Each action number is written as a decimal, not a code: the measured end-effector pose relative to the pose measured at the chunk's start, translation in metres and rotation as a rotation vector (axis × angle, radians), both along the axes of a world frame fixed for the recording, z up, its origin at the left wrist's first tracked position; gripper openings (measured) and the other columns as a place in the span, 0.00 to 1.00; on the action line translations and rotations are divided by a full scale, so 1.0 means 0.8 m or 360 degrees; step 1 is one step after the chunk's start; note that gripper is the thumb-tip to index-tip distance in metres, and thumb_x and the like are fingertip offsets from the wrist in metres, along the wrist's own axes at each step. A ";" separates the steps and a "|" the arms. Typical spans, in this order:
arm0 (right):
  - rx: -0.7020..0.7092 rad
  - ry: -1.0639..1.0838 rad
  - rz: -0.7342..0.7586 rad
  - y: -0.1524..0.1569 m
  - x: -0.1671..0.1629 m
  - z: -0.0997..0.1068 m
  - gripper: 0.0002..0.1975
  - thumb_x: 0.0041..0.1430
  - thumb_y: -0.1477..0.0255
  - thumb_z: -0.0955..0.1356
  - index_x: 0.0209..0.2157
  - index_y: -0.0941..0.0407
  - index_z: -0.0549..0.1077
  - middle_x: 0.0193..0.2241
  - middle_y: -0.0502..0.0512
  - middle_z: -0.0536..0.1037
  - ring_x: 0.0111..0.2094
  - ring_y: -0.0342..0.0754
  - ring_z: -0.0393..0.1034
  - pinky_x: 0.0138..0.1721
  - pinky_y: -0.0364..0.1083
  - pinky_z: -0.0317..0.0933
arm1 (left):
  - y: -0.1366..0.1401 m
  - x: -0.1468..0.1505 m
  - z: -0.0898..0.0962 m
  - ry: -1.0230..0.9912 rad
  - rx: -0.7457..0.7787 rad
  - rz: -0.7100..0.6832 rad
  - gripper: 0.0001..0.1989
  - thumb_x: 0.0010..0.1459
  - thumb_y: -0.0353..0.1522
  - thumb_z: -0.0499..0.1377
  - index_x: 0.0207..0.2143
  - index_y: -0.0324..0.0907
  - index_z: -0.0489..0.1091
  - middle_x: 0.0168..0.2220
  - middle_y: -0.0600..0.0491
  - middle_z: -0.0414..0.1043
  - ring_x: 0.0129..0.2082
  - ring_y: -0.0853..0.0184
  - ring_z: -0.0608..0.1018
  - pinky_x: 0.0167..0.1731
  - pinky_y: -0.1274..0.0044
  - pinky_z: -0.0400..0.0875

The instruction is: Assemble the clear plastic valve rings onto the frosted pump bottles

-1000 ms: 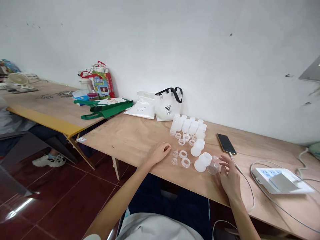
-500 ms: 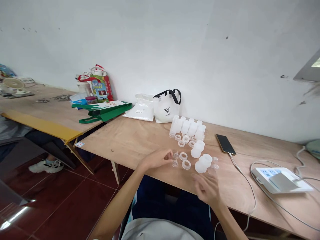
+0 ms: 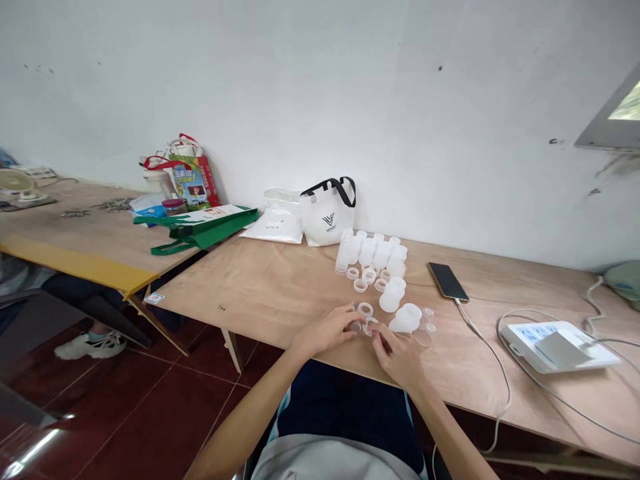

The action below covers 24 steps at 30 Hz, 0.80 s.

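Note:
My left hand (image 3: 333, 331) rests low over the table, its bent fingertips on a small clear plastic piece (image 3: 356, 327). Close beside it, my right hand (image 3: 399, 355) has curled fingers, the tips at the edge of a white plastic ring (image 3: 370, 326). Another white ring (image 3: 365, 309) lies just beyond both hands. To the right of these, frosted plastic bottles (image 3: 406, 319) lie on the wood, with small clear pieces (image 3: 431, 327) alongside. Fingers partly cover the nearer ring and the clear piece.
Several frosted bottles (image 3: 381, 253) and loose rings (image 3: 360, 285) are grouped farther back. A white tote bag (image 3: 327, 217) and plastic packet (image 3: 280, 223) stand by the wall. A phone (image 3: 447, 281) on a cable and a white device (image 3: 560, 345) lie right.
My right hand has moved left and forward to the nearer ring. My left hand has shifted slightly right over the small clear pieces. The view has turned a little.

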State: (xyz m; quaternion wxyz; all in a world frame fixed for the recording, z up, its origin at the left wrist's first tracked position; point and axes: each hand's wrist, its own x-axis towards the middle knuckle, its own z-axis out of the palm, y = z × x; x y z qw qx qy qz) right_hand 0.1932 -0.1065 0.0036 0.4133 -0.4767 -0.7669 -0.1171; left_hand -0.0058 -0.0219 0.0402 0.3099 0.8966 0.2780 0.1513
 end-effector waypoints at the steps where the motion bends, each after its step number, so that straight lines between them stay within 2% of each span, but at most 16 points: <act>1: -0.0017 0.0008 -0.0022 0.001 0.000 -0.001 0.12 0.69 0.77 0.61 0.39 0.55 0.76 0.19 0.45 0.75 0.15 0.41 0.67 0.24 0.42 0.56 | -0.001 0.003 -0.002 -0.0008 0.0029 -0.0026 0.16 0.64 0.28 0.61 0.53 0.48 0.74 0.48 0.51 0.71 0.46 0.63 0.76 0.46 0.74 0.69; 4: -0.0072 0.0007 -0.0049 0.004 0.000 -0.002 0.12 0.70 0.76 0.61 0.39 0.55 0.75 0.18 0.44 0.75 0.16 0.42 0.69 0.23 0.42 0.56 | -0.003 0.014 -0.010 -0.0015 0.0126 -0.0081 0.11 0.66 0.31 0.61 0.50 0.47 0.76 0.49 0.51 0.72 0.49 0.61 0.75 0.49 0.73 0.69; 6: -0.0100 0.0007 -0.0049 0.004 -0.001 -0.002 0.12 0.70 0.76 0.60 0.39 0.55 0.75 0.19 0.45 0.77 0.17 0.42 0.70 0.23 0.42 0.56 | -0.003 0.019 -0.016 -0.0017 0.0162 -0.0056 0.07 0.66 0.33 0.61 0.46 0.46 0.76 0.48 0.51 0.72 0.48 0.61 0.76 0.47 0.73 0.70; 9: -0.0078 0.0048 -0.0066 0.003 -0.002 -0.002 0.12 0.70 0.76 0.61 0.39 0.54 0.76 0.23 0.47 0.80 0.17 0.41 0.71 0.23 0.42 0.57 | 0.000 0.024 -0.023 -0.0020 0.0197 0.0022 0.08 0.66 0.35 0.62 0.46 0.46 0.76 0.47 0.51 0.73 0.46 0.61 0.76 0.44 0.74 0.70; 12: 0.0020 0.0144 -0.0076 -0.001 -0.001 0.001 0.12 0.69 0.76 0.62 0.39 0.54 0.77 0.19 0.45 0.77 0.15 0.41 0.67 0.23 0.42 0.58 | 0.001 0.025 -0.026 -0.0060 0.0195 0.0056 0.10 0.67 0.36 0.61 0.49 0.48 0.76 0.50 0.51 0.73 0.49 0.61 0.76 0.46 0.74 0.70; 15: 0.0222 0.0254 -0.0086 -0.007 0.013 0.010 0.10 0.68 0.76 0.64 0.38 0.54 0.77 0.15 0.44 0.72 0.15 0.41 0.63 0.23 0.42 0.59 | 0.002 0.022 -0.024 -0.0089 0.0174 0.0086 0.11 0.68 0.36 0.61 0.51 0.50 0.75 0.52 0.52 0.73 0.49 0.61 0.76 0.47 0.74 0.70; 17: 0.0347 0.0382 -0.0204 -0.009 0.032 0.024 0.09 0.67 0.73 0.65 0.37 0.54 0.78 0.18 0.47 0.74 0.16 0.42 0.64 0.24 0.43 0.61 | 0.003 0.021 -0.020 -0.0063 0.0173 0.0134 0.11 0.68 0.36 0.60 0.51 0.51 0.75 0.53 0.53 0.73 0.48 0.61 0.77 0.47 0.73 0.70; 18: 0.0338 0.0474 -0.0309 -0.010 0.046 0.033 0.09 0.68 0.71 0.65 0.37 0.54 0.77 0.21 0.50 0.77 0.18 0.43 0.67 0.24 0.44 0.62 | 0.003 0.020 -0.017 -0.0049 0.0176 0.0163 0.11 0.68 0.36 0.60 0.51 0.51 0.75 0.53 0.53 0.73 0.47 0.61 0.77 0.47 0.72 0.70; 20: 0.0181 0.0618 -0.0521 -0.010 0.080 0.053 0.11 0.68 0.65 0.65 0.37 0.54 0.77 0.23 0.51 0.77 0.20 0.44 0.67 0.23 0.43 0.60 | 0.003 0.020 -0.012 -0.0038 0.0183 0.0221 0.11 0.69 0.37 0.59 0.51 0.50 0.75 0.53 0.52 0.73 0.47 0.60 0.77 0.46 0.72 0.70; 22: -0.0211 0.0565 -0.0609 -0.012 0.117 0.070 0.12 0.66 0.62 0.64 0.37 0.53 0.76 0.22 0.48 0.73 0.22 0.45 0.67 0.25 0.44 0.61 | 0.003 0.020 -0.010 -0.0042 0.0191 0.0268 0.11 0.70 0.37 0.58 0.51 0.49 0.75 0.52 0.52 0.73 0.48 0.60 0.77 0.47 0.72 0.70; 24: -0.0653 0.0457 -0.0586 -0.017 0.152 0.076 0.11 0.63 0.60 0.65 0.38 0.51 0.74 0.21 0.46 0.70 0.22 0.45 0.66 0.25 0.44 0.61 | 0.004 0.021 -0.010 -0.0034 0.0207 0.0314 0.11 0.70 0.36 0.57 0.50 0.49 0.76 0.51 0.52 0.74 0.48 0.60 0.77 0.46 0.72 0.71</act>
